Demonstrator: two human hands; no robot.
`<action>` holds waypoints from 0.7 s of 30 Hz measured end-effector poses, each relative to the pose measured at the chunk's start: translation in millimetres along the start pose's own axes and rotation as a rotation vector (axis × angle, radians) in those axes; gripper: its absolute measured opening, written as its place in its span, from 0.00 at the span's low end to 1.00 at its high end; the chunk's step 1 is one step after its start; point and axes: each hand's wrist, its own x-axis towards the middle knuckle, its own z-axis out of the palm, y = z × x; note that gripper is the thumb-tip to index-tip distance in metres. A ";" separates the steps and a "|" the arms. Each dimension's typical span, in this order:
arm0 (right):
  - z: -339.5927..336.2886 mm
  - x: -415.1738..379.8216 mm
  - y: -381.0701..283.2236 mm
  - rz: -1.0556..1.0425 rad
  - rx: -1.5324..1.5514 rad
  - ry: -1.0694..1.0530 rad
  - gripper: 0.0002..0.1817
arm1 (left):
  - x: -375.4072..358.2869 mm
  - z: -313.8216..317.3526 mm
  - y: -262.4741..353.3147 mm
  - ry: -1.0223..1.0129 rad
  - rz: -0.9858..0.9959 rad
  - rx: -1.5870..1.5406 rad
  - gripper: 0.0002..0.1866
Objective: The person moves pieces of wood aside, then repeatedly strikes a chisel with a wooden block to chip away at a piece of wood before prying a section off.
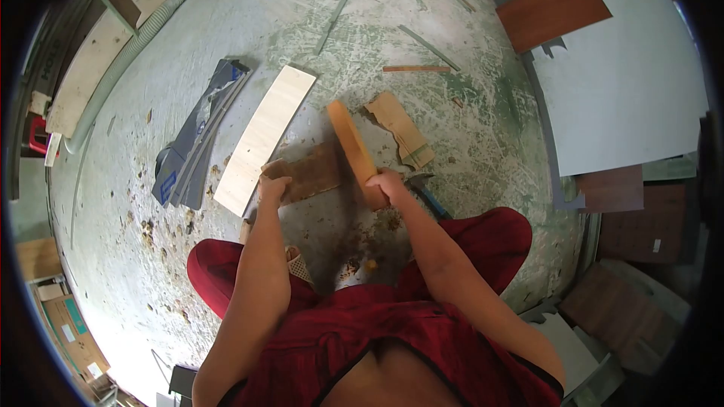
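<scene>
My left hand (pixel 274 188) is closed on the left end of a dark brown piece of board (pixel 308 172), held low over the floor. The fingers of my right hand (pixel 387 185) wrap round the near end of an orange-brown wooden board (pixel 350 143), which points away from me. The two pieces are close together, slightly blurred. Just right of my right hand lies a hammer (pixel 430 197) with a dark head and blue handle. A torn brown piece of cardboard (pixel 400 128) rests beyond it. Left of the dark board is a long pale plank (pixel 265 139).
Dark strips with blue wrapping (pixel 197 139) lie left of the plank. Thin strips (pixel 428 47) are scattered ahead. A large pale panel (pixel 618 68) with a reddish-brown board (pixel 554 9) on it stands right. A grey corrugated hose (pixel 128 53) runs along the left. Debris dots the concrete floor (pixel 113 181).
</scene>
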 end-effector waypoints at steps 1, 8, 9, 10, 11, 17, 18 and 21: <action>-6.8 0.1 -0.7 0.001 0.056 0.018 0.30 | 3.9 4.2 -3.7 -0.031 0.052 0.009 0.46; -5.8 -25.3 -14.1 -0.201 -0.436 0.372 0.30 | -41.2 30.8 32.2 -0.161 0.181 0.376 0.45; -3.2 -27.6 -14.1 -0.204 -0.661 0.439 0.28 | -44.4 33.5 34.1 -0.159 0.194 0.393 0.45; -0.4 -26.9 -8.7 -0.190 -0.775 0.411 0.26 | -45.0 34.1 35.0 -0.185 0.205 0.317 0.45; 3.3 -23.5 0.3 -0.173 -0.887 0.383 0.25 | -42.1 31.2 35.0 -0.214 0.215 0.243 0.45; -29.2 -27.6 -72.7 -0.060 -0.802 -0.236 0.15 | -70.7 8.1 110.3 -0.180 0.702 0.531 0.39; -58.5 -0.5 -91.3 -0.398 -1.084 -0.210 0.19 | -78.1 -2.1 128.3 -0.199 0.788 0.491 0.38; -117.9 -52.9 -175.7 -0.290 -0.831 0.208 0.28 | -113.9 -48.0 174.4 -0.244 1.100 0.554 0.36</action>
